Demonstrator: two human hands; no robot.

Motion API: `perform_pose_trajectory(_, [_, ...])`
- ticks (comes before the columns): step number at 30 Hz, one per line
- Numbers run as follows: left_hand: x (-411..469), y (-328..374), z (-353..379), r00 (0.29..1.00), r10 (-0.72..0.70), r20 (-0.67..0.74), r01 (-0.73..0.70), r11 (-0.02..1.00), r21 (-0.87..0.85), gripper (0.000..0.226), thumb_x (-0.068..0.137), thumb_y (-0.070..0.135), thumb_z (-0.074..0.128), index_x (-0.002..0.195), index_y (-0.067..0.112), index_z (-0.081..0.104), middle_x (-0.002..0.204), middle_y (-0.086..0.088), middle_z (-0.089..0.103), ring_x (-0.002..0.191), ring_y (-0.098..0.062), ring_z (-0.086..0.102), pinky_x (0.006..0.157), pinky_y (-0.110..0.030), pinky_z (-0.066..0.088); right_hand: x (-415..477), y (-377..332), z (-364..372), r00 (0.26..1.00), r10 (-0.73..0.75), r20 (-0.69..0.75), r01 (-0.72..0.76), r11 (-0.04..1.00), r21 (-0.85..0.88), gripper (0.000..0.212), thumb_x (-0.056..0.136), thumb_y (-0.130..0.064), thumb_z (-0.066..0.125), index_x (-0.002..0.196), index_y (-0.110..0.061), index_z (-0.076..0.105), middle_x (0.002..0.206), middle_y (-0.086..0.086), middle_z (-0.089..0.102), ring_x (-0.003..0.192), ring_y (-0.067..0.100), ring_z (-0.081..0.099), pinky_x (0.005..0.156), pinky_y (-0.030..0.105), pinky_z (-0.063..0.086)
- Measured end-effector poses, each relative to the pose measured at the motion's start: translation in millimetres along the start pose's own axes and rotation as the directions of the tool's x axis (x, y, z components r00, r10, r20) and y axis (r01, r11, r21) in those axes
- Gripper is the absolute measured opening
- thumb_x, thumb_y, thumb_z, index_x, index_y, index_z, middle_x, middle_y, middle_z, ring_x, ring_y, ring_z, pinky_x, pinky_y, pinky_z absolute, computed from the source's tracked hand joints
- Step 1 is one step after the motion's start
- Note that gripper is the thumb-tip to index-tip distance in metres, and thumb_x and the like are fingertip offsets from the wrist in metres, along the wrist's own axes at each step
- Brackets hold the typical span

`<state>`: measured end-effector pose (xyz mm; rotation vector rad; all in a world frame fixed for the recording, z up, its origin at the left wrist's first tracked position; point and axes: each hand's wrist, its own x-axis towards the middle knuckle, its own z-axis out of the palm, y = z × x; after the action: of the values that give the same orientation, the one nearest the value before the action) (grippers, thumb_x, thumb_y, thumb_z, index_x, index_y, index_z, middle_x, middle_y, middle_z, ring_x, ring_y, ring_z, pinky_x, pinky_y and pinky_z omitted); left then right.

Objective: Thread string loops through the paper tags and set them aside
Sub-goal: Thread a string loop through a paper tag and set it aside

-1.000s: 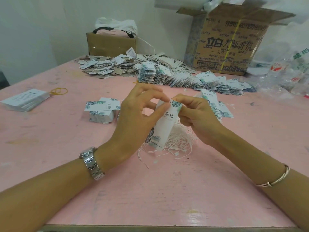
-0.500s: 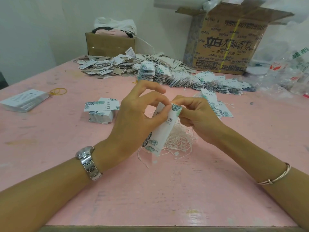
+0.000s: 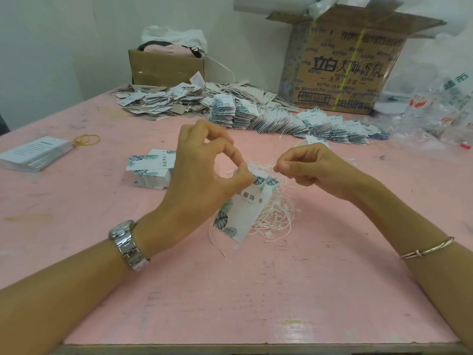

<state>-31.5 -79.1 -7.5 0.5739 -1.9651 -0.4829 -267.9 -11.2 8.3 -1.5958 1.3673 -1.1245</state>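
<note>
a: what does the left hand have?

b: thumb and forefinger pinch the top edge of a paper tag, and the other fingers arch up out of the way. the tag hangs down from that pinch, tilted, leaf print facing the camera. my guess is it's held by the top so the hole end stays steady and open to the other hand.

a: and the right hand?

b: fingers curled in, thumb and forefinger tips pressed together just beside the tag's top. it looks like they nip a string there, though the strand is too thin to be sure.

a: so where is the job?

b: mid-threading, i'd judge. i can't see whether the loop is through the hole.

a: what's under the hands?

b: a heap of strings lies on the pink table right behind the tag, close enough for the right hand to pull one. a stack of bare tags sits beside the left hand, handy for that side.

a: and farther off?

b: finished tags lie in a fanned row well apart at the back, near a cardboard box, so done work stays clear of the strings. a rubber band lies off to the left.
</note>
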Motion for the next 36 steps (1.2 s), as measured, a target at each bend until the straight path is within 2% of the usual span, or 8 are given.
perform_pose_trajectory(5, [2.8, 0.0, -4.8, 0.999, 0.028, -0.021, -0.028, 0.999, -0.026, 0.011, 0.073, 0.017, 0.076, 0.074, 0.016, 0.064, 0.088, 0.008, 0.063, 0.095, -0.013, 0.052, 0.084, -0.016, 0.036, 0.0, 7.2, -19.8, 0.998, 0.052, 0.03, -0.054, 0.997, 0.048, 0.017, 0.076, -0.024, 0.075, 0.087, -0.012, 0.078, 0.059, -0.004, 0.052, 0.051, 0.01, 0.033, 0.048, 0.017, 0.033])
perform_pose_trajectory(11, [1.8, 2.5, -3.6, 0.995, -0.092, 0.037, 0.099, 0.96, -0.264, 0.006, 0.073, 0.025, 0.069, 0.073, 0.021, 0.064, 0.082, 0.021, 0.072, 0.085, -0.002, 0.066, 0.074, -0.017, 0.043, 1.4, 15.5, -28.8, 0.995, 0.067, -0.076, -0.059, 0.993, 0.105, 0.011, 0.078, -0.016, 0.073, 0.086, -0.012, 0.079, 0.067, 0.001, 0.061, 0.06, 0.011, 0.052, 0.056, 0.017, 0.045])
perform_pose_trajectory(17, [2.5, -2.5, 0.3, 0.977, -0.166, 0.137, 0.208, 0.887, -0.412, 0.011, 0.085, 0.01, 0.069, 0.079, 0.014, 0.06, 0.081, 0.008, 0.076, 0.08, -0.01, 0.071, 0.076, -0.034, 0.055, 3.7, 11.2, -19.9, 0.982, 0.076, -0.172, -0.053, 0.99, 0.134, 0.015, 0.075, -0.026, 0.073, 0.079, -0.014, 0.08, 0.069, -0.001, 0.067, 0.053, 0.004, 0.053, 0.056, 0.013, 0.048])
perform_pose_trajectory(19, [3.1, -4.5, 2.7, 0.973, -0.172, 0.153, 0.225, 0.858, -0.462, 0.009, 0.089, 0.009, 0.067, 0.084, 0.013, 0.061, 0.081, 0.004, 0.075, 0.079, -0.01, 0.07, 0.077, -0.029, 0.057, 3.7, 6.5, -15.4, 0.985, 0.068, -0.156, -0.044, 0.987, 0.155, 0.023, 0.077, -0.031, 0.071, 0.085, -0.011, 0.08, 0.068, -0.001, 0.063, 0.052, 0.003, 0.049, 0.056, 0.012, 0.045])
perform_pose_trajectory(23, [3.6, -6.3, 7.4, 0.962, -0.19, 0.197, 0.267, 0.804, -0.531, 0.004, 0.092, 0.011, 0.066, 0.091, 0.016, 0.066, 0.083, 0.005, 0.075, 0.077, -0.007, 0.068, 0.074, -0.016, 0.051, 1.5, -6.0, -5.2, 0.999, -0.004, -0.043, 0.016, 0.965, 0.26, 0.029, 0.089, -0.013, 0.057, 0.112, 0.0, 0.068, 0.081, 0.001, 0.064, 0.068, 0.006, 0.055, 0.069, 0.015, 0.049])
perform_pose_trajectory(25, [3.6, -7.4, 8.3, 0.954, -0.214, 0.212, 0.297, 0.787, -0.541, 0.006, 0.09, 0.013, 0.067, 0.094, 0.018, 0.069, 0.086, 0.006, 0.076, 0.079, -0.005, 0.069, 0.073, -0.012, 0.049, 0.0, -11.2, 2.1, 1.0, -0.029, -0.008, 0.03, 0.962, 0.272, 0.03, 0.087, -0.007, 0.057, 0.115, 0.0, 0.066, 0.085, 0.002, 0.068, 0.073, 0.009, 0.059, 0.073, 0.016, 0.051])
perform_pose_trajectory(31, [2.5, -5.8, 8.8, 0.944, -0.229, 0.238, 0.327, 0.746, -0.58, 0.015, 0.085, 0.012, 0.072, 0.1, 0.016, 0.071, 0.088, 0.002, 0.077, 0.077, -0.007, 0.07, 0.073, -0.013, 0.05, 0.5, -20.2, 18.8, 0.993, -0.067, -0.093, 0.091, 0.951, 0.294, 0.028, 0.08, -0.004, 0.064, 0.108, -0.004, 0.066, 0.082, 0.01, 0.074, 0.066, 0.012, 0.069, 0.063, 0.016, 0.054])
perform_pose_trajectory(36, [1.1, -1.3, 10.4, 0.947, -0.202, 0.25, 0.311, 0.765, -0.564, 0.008, 0.087, 0.009, 0.071, 0.092, 0.015, 0.071, 0.082, 0.001, 0.076, 0.072, -0.006, 0.067, 0.073, -0.014, 0.051, 1.1, -21.0, 27.2, 0.98, -0.109, -0.167, 0.148, 0.959, 0.244, 0.022, 0.074, -0.022, 0.073, 0.088, -0.005, 0.07, 0.073, 0.009, 0.073, 0.059, 0.012, 0.067, 0.05, 0.016, 0.05])
